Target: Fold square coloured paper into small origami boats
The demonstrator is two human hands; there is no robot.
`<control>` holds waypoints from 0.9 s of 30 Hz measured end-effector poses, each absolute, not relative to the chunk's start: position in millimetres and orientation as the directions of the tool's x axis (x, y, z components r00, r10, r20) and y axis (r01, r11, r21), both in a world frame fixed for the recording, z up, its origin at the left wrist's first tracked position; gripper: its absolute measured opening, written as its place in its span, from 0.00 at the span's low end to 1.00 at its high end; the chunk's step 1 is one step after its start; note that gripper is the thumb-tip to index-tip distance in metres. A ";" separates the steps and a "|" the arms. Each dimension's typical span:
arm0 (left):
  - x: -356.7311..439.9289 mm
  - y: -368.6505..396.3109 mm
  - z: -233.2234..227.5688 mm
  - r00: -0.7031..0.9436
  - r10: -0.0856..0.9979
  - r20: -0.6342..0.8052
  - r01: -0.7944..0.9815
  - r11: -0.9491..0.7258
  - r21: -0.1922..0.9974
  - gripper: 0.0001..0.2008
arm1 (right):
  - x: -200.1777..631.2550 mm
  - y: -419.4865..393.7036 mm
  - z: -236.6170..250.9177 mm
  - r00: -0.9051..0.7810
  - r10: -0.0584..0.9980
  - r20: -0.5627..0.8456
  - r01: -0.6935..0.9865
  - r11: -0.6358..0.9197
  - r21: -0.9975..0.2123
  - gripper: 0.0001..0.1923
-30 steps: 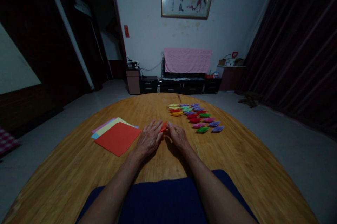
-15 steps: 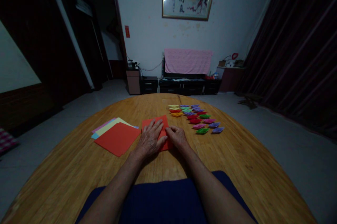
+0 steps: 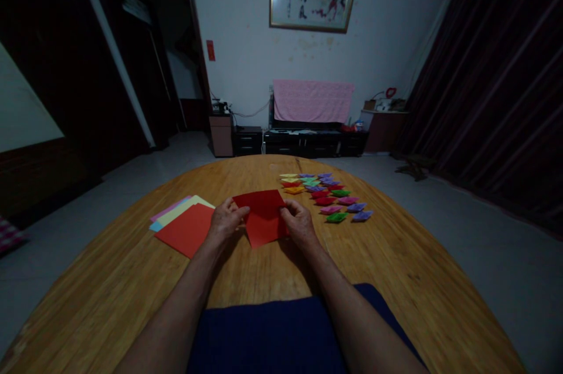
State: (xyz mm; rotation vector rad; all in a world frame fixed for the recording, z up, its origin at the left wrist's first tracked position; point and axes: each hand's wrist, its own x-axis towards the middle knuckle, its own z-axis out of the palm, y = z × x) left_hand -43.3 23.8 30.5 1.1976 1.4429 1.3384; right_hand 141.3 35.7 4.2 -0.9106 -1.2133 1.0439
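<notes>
Counter [image 3: 396, 280]: round, wooden, lit dimly; carries all items below.

Paper stack [image 3: 185, 227]: loose coloured sheets, red on top, left of the hands and just beside the left one.

Red sheet [image 3: 264, 218]: a second ago only a small folded corner showed between the fingers; half a second ago it lay flat under both palms; now it is lifted at its sides, unfolded and tilted toward the viewer. Judged: the flattening is finished and the sheet is up for handling.

Folded pieces [image 3: 328, 195]: rows of small coloured shapes, right of and beyond the hands, apart from them.

Left hand [image 3: 225, 220]: fingers closed, pinching the sheet's left edge.

Right hand [image 3: 299, 223]: fingers closed, pinching the right edge. The sheet spans between both.
</notes>
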 end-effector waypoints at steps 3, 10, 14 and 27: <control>-38.7 17.7 29.9 -0.098 0.994 -0.056 -0.115 0.045 0.992 0.17 | 140.1 35.8 3.0 0.047 0.964 0.263 -0.135 0.267 -0.954 0.11; -32.6 10.9 27.3 -0.068 0.992 -0.105 -0.014 0.104 0.994 0.07 | 145.5 42.7 -2.1 0.037 0.966 0.257 -0.047 0.259 -0.965 0.14; -31.3 6.5 35.8 -0.145 0.989 0.039 0.029 -0.035 0.999 0.15 | 150.4 45.2 0.2 0.102 0.917 0.385 0.092 0.377 -0.922 0.14; -54.3 30.5 -7.0 0.307 0.920 0.242 0.608 -0.386 0.694 0.26 | 176.0 36.8 -13.5 -0.306 0.848 0.433 0.577 0.527 -0.624 0.15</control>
